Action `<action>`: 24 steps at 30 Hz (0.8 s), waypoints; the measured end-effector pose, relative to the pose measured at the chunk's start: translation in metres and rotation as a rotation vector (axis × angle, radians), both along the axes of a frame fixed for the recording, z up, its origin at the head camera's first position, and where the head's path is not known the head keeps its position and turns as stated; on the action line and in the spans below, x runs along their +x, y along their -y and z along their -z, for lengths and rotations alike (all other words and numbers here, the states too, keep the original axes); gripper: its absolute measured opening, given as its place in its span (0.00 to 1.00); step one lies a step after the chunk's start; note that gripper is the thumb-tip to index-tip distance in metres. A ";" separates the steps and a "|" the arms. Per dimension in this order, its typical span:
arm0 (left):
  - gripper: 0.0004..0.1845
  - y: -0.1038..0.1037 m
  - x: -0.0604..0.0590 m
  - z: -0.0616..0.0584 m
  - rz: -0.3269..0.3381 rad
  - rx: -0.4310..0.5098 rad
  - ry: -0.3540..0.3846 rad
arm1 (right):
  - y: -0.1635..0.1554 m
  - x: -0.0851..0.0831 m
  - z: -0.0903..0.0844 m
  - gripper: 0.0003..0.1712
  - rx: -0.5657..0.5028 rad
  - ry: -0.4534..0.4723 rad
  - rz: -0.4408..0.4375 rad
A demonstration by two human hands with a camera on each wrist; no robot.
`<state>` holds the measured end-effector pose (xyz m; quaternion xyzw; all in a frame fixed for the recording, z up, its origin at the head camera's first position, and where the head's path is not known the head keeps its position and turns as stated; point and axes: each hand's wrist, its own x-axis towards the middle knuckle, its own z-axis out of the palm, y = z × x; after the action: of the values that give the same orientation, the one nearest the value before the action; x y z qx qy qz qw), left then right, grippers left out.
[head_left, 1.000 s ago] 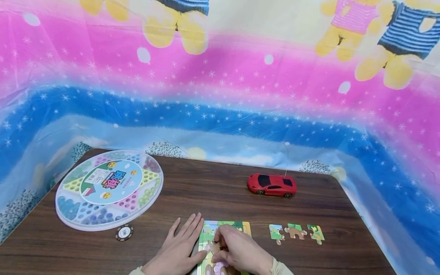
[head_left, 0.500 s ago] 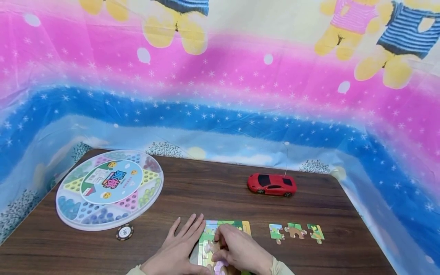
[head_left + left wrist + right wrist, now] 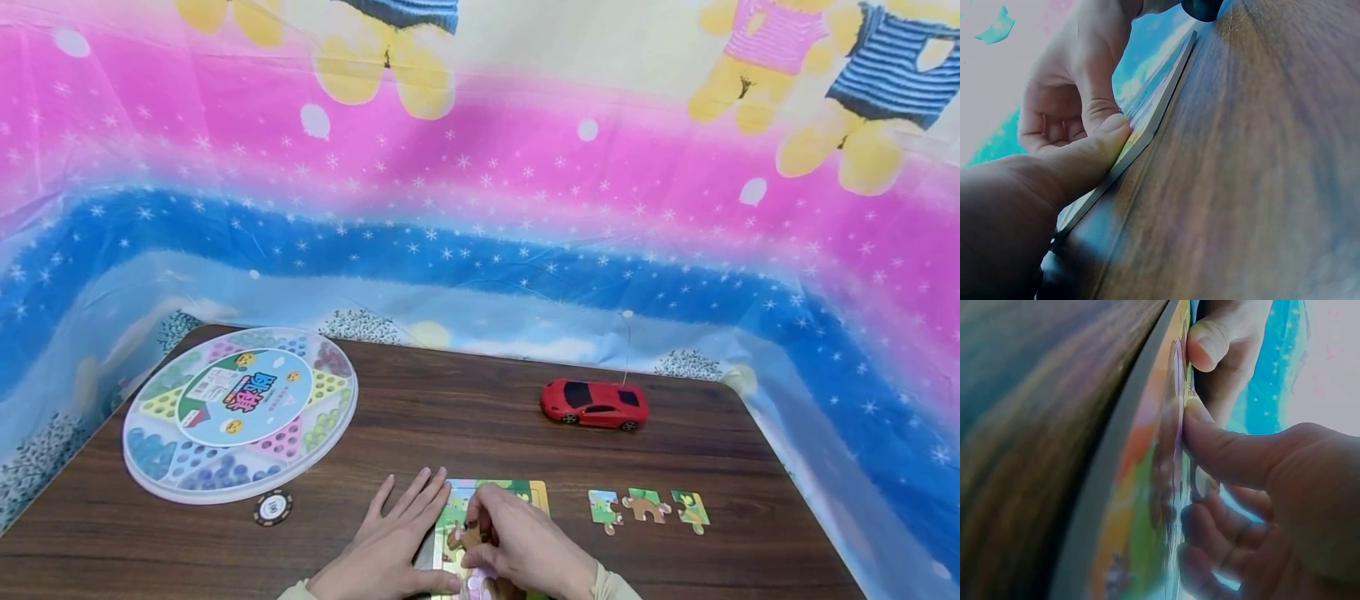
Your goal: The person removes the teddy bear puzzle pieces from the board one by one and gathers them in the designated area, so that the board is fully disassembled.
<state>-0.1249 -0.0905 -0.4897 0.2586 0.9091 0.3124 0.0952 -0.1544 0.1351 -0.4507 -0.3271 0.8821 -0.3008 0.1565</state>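
Observation:
A jigsaw puzzle in its tray (image 3: 538, 497) lies at the front of the table, partly hidden under both hands. My left hand (image 3: 390, 542) rests along its left edge with fingers straight. In the left wrist view, the thumb (image 3: 1100, 140) presses on the tray's rim. My right hand (image 3: 528, 542) bends over the puzzle, thumb and fingers pinching a brown puzzle piece (image 3: 459, 537) at the left part of the picture. The right wrist view shows the right thumb (image 3: 1222, 440) low against the puzzle surface, with the curled fingers (image 3: 1210, 534) beside it.
Three loose puzzle pieces (image 3: 646, 506) lie in a row right of the tray. A red toy car (image 3: 594, 403) with an antenna stands behind them. At the left are a round Chinese checkers set (image 3: 243, 396) and a poker chip (image 3: 272, 507). A printed cloth (image 3: 480, 192) hangs behind the table.
The left thumb has slid down along the tray's edge. The brown piece under the right fingers has shifted slightly and shows more plainly. Both hands otherwise keep their places.

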 end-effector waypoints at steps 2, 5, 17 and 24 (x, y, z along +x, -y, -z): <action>0.56 0.000 0.000 0.000 0.002 -0.001 0.003 | 0.001 0.000 -0.001 0.16 -0.009 0.005 0.002; 0.57 0.001 -0.001 -0.001 0.008 -0.002 0.007 | 0.002 0.001 -0.002 0.16 -0.025 0.017 0.001; 0.57 0.002 -0.002 0.000 0.015 0.005 -0.005 | 0.003 0.001 -0.001 0.11 -0.054 0.098 -0.046; 0.59 0.001 -0.003 -0.002 -0.004 -0.026 0.024 | 0.001 0.001 0.000 0.10 -0.069 0.088 -0.045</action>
<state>-0.1278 -0.0911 -0.4882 0.2517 0.9124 0.3040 0.1087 -0.1536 0.1345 -0.4508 -0.3387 0.8558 -0.3413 0.1906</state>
